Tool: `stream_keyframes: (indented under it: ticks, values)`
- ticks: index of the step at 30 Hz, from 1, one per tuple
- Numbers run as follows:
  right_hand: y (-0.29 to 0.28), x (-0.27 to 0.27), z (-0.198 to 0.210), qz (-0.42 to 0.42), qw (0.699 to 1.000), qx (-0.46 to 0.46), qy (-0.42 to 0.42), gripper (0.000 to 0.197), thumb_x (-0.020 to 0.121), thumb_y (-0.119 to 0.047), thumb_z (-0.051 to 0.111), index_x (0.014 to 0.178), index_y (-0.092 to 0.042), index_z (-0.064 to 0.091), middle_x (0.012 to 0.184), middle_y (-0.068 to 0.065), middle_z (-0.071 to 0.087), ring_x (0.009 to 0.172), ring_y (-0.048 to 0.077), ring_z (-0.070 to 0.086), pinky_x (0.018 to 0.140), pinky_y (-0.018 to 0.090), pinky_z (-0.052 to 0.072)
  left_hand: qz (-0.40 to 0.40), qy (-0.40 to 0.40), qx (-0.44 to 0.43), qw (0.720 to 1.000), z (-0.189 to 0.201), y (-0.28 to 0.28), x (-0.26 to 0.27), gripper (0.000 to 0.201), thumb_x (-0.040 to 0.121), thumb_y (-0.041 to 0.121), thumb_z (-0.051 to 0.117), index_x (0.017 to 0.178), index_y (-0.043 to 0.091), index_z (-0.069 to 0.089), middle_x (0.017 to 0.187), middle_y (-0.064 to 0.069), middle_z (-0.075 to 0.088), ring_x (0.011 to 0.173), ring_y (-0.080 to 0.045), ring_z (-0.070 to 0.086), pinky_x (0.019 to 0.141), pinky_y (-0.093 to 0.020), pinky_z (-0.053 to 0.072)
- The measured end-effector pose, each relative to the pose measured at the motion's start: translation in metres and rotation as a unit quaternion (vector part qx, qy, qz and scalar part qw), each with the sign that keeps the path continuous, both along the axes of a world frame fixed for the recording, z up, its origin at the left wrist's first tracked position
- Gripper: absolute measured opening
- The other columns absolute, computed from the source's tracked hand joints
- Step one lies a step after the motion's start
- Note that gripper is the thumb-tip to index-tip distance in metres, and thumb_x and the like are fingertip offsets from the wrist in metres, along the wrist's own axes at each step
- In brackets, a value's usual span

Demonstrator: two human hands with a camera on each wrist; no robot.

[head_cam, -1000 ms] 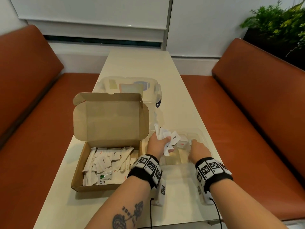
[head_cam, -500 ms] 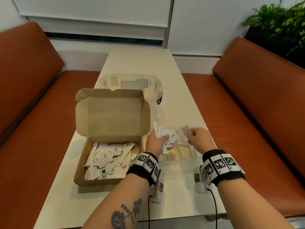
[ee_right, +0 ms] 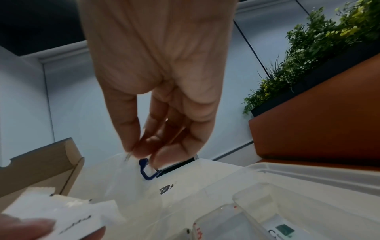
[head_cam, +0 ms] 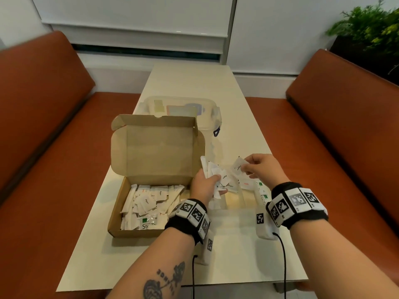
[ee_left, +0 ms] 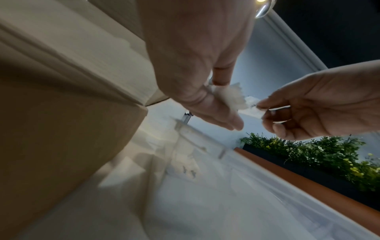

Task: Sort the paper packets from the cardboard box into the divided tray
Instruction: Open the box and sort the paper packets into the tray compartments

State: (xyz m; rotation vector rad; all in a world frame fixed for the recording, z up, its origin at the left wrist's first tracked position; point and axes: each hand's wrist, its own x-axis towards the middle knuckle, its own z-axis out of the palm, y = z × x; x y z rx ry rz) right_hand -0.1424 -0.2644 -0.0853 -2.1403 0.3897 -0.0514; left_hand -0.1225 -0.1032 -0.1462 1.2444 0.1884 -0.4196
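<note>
Head view is showing the worktop [head_cam: 237, 117] carrying the open cardboard box [head_cam: 151, 169], most of its packets lying loose inside, so sorting is judged far from done. Beside it, the clear divided tray [head_cam: 239, 201] is holding a few packets already. A second ago the right hand [head_cam: 262, 169] was reaching down into the tray; it is now lifting clear, fingers [ee_left: 265, 104] pinching a single packet [head_cam: 238, 167] drawn from the bunch of packets [head_cam: 216, 175]. That suggests one placement is finished and the next is starting. The left hand [head_cam: 204, 183] is gripping the bunch above the tray, fingers curled round it.
</note>
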Motion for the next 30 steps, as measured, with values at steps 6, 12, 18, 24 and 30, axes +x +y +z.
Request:
stream_keyframes:
  ticks: [6,12,18,24,30]
  values:
    - [0.009,0.008,0.002,0.086,0.991,0.013,0.103,0.012,0.084,0.0,0.061,0.082,-0.006,0.071,0.069,0.006,0.068,0.051,0.006,0.061,0.056,0.016,0.054,-0.009,-0.008,0.011,1.0,0.006,0.009,0.0,0.021,0.09,-0.002,0.055,0.106,0.013,0.055,0.113,-0.018,0.062,0.093,-0.032,0.064,0.062,-0.039,0.06]
    - [0.019,0.007,0.0,0.121,0.984,-0.001,0.132,0.015,0.083,0.0,0.063,0.073,-0.009,0.069,0.064,0.004,0.064,0.05,0.008,0.058,0.051,0.013,0.05,-0.052,-0.034,0.031,0.998,0.006,0.013,-0.004,0.034,0.086,0.007,0.067,0.118,0.006,0.055,0.114,-0.017,0.064,0.1,-0.033,0.065,0.076,-0.05,0.058]
    - [0.021,0.003,-0.007,0.118,0.986,0.011,0.115,0.011,0.081,-0.003,0.067,0.077,-0.012,0.064,0.066,0.004,0.061,0.055,0.012,0.059,0.06,0.021,0.056,-0.051,-0.042,0.05,0.997,0.002,0.01,-0.004,0.029,0.082,0.005,0.071,0.108,0.009,0.059,0.108,-0.016,0.066,0.094,-0.03,0.067,0.066,-0.043,0.06]
    - [0.018,-0.007,-0.019,0.031,0.98,0.167,0.101,0.028,0.076,0.006,0.072,0.095,-0.002,0.054,0.075,0.015,0.065,0.058,0.023,0.067,0.059,0.029,0.06,-0.024,-0.054,0.037,0.998,0.002,0.005,-0.002,0.018,0.085,0.001,0.066,0.092,0.016,0.06,0.103,-0.017,0.067,0.09,-0.034,0.068,0.067,-0.045,0.06]
    - [0.004,0.006,-0.01,0.017,0.999,-0.024,0.044,0.01,0.077,-0.005,0.074,0.074,-0.01,0.066,0.071,0.007,0.069,0.057,0.011,0.063,0.052,0.016,0.051,-0.019,-0.038,0.003,0.999,0.0,0.005,-0.006,0.02,0.085,0.001,0.067,0.097,0.016,0.062,0.104,-0.014,0.067,0.092,-0.028,0.067,0.065,-0.042,0.06]
